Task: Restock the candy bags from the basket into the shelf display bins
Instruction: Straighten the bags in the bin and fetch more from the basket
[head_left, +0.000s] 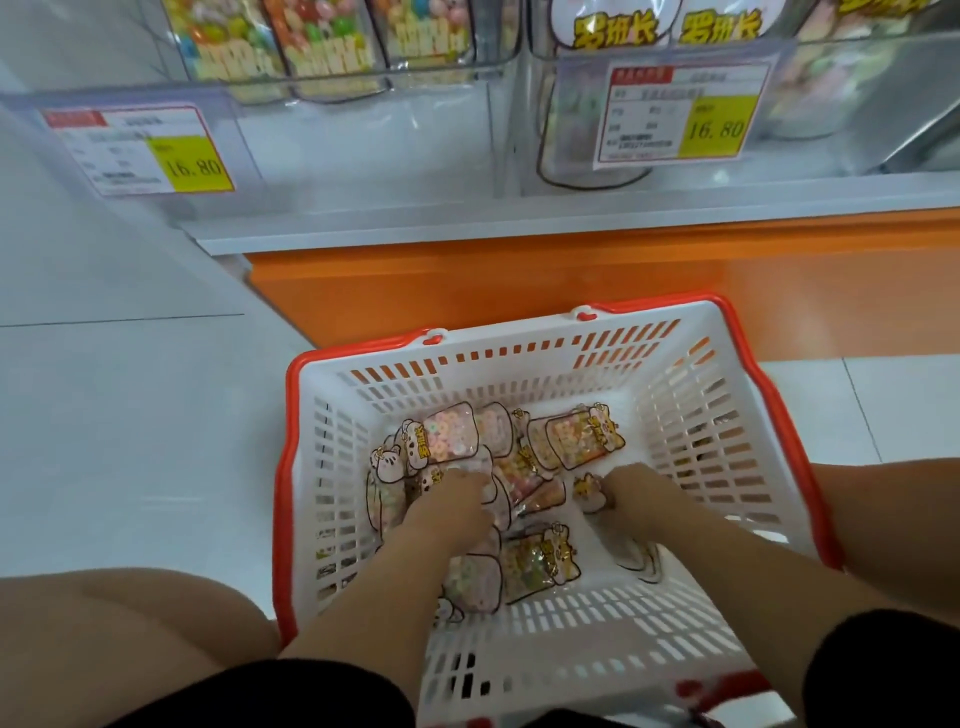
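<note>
Left hand (454, 496) and right hand (631, 488) touch candy bags (447, 434) inside the basket (675, 374).

Floor: pale glossy tiles (130, 415) on my feed; the basket (701, 415) sits on them, just in front of the orange base panel (519, 280).
Basket: white slatted walls, red rim; I see candy bags (447, 434) lying loose and overlapping across its bottom.
Shelf: a white ledge (571, 213) above the orange panel carries the left bin (363, 135) and the right bin (831, 130), side by side.
Bin fronts: I read a yellow price tag (140, 150) on each.
</note>
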